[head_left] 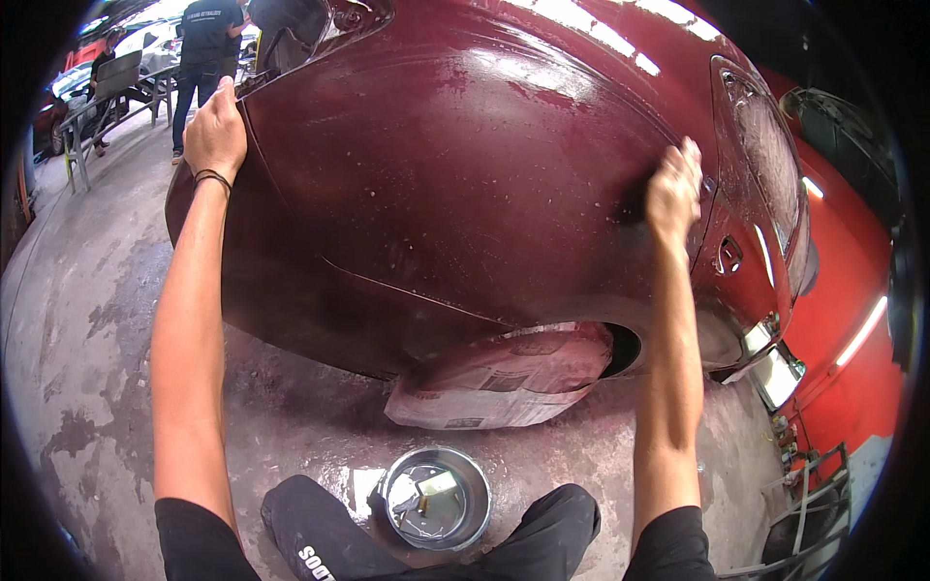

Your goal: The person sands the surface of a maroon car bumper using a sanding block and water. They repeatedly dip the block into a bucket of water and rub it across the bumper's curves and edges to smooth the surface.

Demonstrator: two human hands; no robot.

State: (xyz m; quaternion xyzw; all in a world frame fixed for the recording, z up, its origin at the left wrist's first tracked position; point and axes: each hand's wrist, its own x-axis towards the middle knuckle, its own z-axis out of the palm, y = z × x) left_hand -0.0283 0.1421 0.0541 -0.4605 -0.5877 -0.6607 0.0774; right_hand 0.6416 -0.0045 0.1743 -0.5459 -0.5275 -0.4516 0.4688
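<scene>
Workshop concrete floor (102,290), blotched and damp-looking, with a red wall (841,324) towards 3 o'clock and a co-worker (206,48) standing towards 11 o'clock. Across the centre and up to 12 o'clock, a dark red car panel (436,194), wet-looking, speckled with droplets and dull in patches. By the look of it, midway through rubbing or wiping down that surface. Next move, as a judgement: calls for flat, even pressure along the curve, with care near the door seam. At 10 o'clock, left hand (215,136) at the panel's outer edge, seemingly braced there, fingers largely hidden; cannot tell how tightly closed. At 2 o'clock, right hand (674,194) against or just over the panel, blurred (probably in mid-stroke), grip rather narrow, fingers close together; cannot tell whether bare or over a thin pad. Just below centre, at 6 o'clock, a paper-covered wheel (504,378); lower again, between the knees, a dark bucket (478,504) of water with a pale block (439,485) inside, apart from both hands.
</scene>
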